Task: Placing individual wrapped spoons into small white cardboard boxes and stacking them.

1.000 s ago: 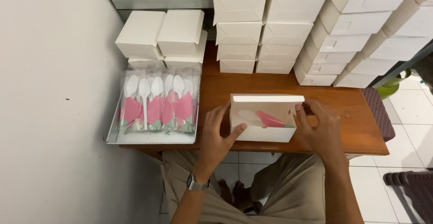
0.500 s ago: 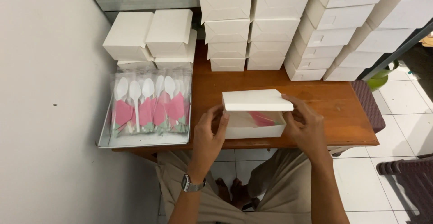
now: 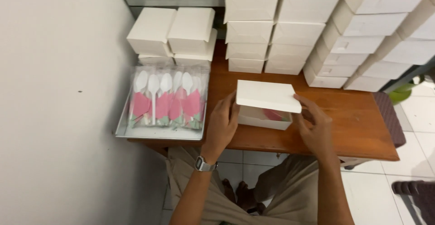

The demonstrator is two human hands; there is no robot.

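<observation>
Small white cardboard box at front middle of brown wooden desk, long axis left-right; left hand fingers gripping left end; right hand fingers pinching half-lowered lid's right corner; both equally near.

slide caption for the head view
Both hands, left and right, hold a white box on a wooden table.

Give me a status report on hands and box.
Both hands: left hand, right hand on white box. Lid nearly down, pink item inside. Nothing in the way.
</observation>
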